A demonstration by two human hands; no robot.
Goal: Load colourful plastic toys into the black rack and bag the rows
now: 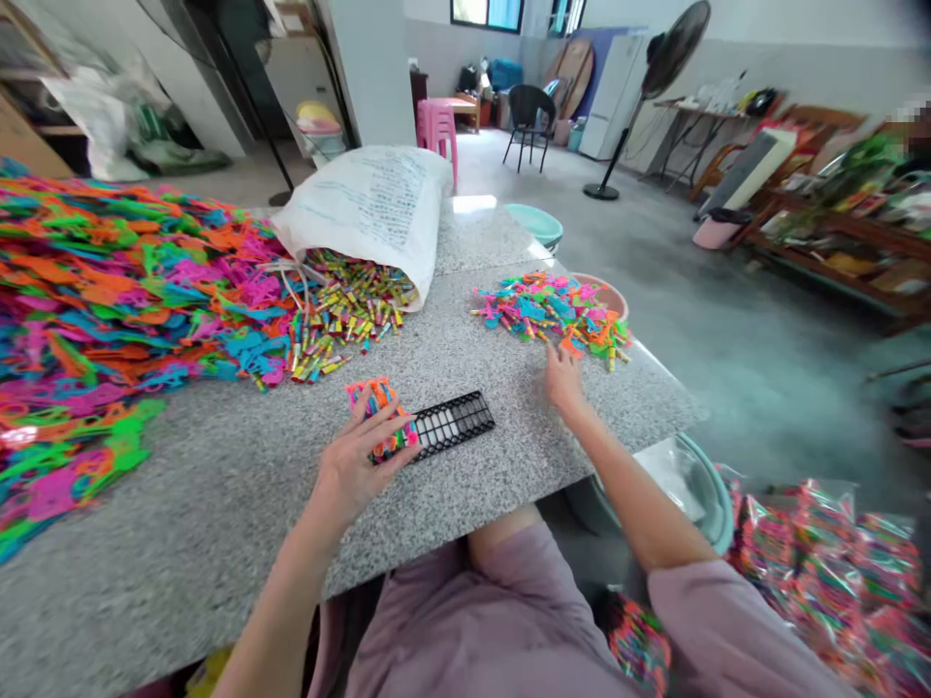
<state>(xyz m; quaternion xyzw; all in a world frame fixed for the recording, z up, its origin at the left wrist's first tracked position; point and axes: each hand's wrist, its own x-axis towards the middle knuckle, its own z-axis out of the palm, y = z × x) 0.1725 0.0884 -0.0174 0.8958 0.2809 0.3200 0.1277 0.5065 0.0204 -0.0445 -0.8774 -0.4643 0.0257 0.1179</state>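
Observation:
My left hand [356, 456] curves over the left end of a black plastic rack [457, 423] lying on the stone table. Under its fingers, bright plastic pieces [382, 402] in orange, pink and blue fill that end. Bare slots show through the grid at the rack's right end. My right hand [565, 380] reaches to the near edge of a small pile of coloured plastic pieces [549, 308], some with yellow tubes. Its fingers are bent close together by an orange piece [571, 345]; what lies between the fingertips is hidden.
A large heap of coloured plastic pieces [131, 291] covers the table's left side. Beside it, a white sack [370, 199] spills small yellow tubes [356, 301]. A teal basin [717, 494] stands below the right edge, near bagged pieces [829, 562] on the floor.

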